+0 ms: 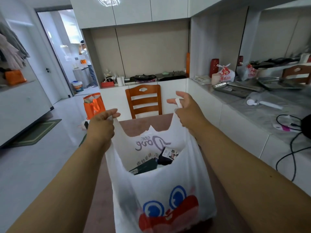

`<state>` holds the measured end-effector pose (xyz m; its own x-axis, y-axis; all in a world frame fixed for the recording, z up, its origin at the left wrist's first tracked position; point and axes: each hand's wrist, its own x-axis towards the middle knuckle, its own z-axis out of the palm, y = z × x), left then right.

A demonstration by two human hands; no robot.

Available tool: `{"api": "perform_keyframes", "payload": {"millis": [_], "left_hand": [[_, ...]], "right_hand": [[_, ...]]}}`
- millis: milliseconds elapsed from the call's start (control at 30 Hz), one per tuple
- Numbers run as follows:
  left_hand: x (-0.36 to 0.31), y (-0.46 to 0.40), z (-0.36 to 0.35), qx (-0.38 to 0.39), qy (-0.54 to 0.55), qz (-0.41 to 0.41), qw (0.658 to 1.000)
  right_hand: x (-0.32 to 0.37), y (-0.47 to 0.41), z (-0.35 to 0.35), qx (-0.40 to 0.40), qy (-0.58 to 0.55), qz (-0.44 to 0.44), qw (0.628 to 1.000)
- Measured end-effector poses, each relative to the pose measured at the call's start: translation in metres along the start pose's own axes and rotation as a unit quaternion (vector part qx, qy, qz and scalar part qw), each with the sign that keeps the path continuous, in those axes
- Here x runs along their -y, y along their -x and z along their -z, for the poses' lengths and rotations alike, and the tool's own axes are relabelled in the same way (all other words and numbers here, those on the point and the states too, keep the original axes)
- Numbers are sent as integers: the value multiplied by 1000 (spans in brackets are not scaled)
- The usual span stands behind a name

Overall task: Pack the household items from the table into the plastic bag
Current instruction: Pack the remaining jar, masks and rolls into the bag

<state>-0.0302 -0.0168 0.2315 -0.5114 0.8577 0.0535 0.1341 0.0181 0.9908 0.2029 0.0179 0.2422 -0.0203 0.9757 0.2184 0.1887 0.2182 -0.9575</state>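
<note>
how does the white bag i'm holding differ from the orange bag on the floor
The white plastic bag is thin and translucent, printed with blue eyes and red; the orange bag is opaque. The white one is held up by both hands over the table; the orange one stands on the floor. Both are open-topped with things inside.

Head view — forward-down, close over table [134,125]

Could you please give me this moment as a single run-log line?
left hand: grip on left handle | right hand: grip on right handle | plastic bag: held open over table, items inside
</note>
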Motion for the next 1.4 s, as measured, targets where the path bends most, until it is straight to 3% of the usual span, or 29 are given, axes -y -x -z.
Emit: {"api": "perform_keyframes", "payload": {"millis": [133,300,600,733,867,967,1133,1300,1400], "left_hand": [[-38,-9,2,-1,58,-40,997],[-55,-20,5,-3,77,-27,997],[-15,-53,6,-21,72,23,997],[-1,-67,6,-12,10,20,1000],[18,-68,1,20,-80,6,997],[21,-69,0,5,-105,-10,994],[10,-67,0,14,-158,-7,987],[3,-48,-6,-77,-350,-136,924],[-8,-17,-33,-46,-271,-245,930]], "right_hand": [[24,-11,7,-28,-83,12,996],[33,-26,1,-22,-135,12,991],[-7,-44,-13,-45,-128,-77,988],[-21,-55,-15,-48,-28,-95,994],[-39,-53,-27,54,101,-133,984],[-42,-53,-33,84,99,-140,982],[-32,-57,-29,52,112,-77,989],[-33,-56,-24,27,64,-75,995],[-47,-63,-11,-11,23,-93,995]]}}
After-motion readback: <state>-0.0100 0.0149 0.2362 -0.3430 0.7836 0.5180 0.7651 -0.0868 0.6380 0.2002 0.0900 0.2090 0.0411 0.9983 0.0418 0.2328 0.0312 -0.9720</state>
